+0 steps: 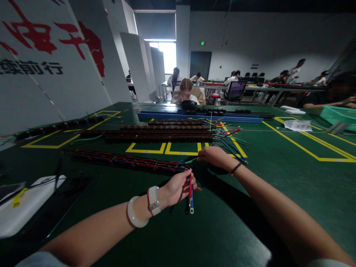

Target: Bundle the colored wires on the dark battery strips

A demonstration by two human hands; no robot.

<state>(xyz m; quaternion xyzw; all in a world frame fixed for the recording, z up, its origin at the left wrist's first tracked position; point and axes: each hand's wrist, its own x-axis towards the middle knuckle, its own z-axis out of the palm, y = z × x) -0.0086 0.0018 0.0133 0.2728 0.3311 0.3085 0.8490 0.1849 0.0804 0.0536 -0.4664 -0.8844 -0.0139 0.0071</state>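
A wire bundle (130, 162), red, blue and black strands laid in a long strip, lies across a green table (278, 185) just beyond the person's two hands. The left hand (178, 187) is closed around the near ends of several wires, a red one with a metal terminal hanging down from the fist, so the loose ends seem gathered in one grip. The right hand (214, 155) rests just past it, fingers pinched on a thin green wire (191, 160) that runs back toward the bundle, apparently pulled aside from the rest. The left wrist wears one watch and one pale bangle; the right wrist wears one dark bracelet. Farther out lie about four long dark strips (167, 131) side by side, their coloured wire tails fanning out at the right end, next to yellow floor-style markings (306, 150) taped on the table. One white tray (27, 204) sits at the near left. Other people (186, 92) sit at tables in the background; their number is hard to count.
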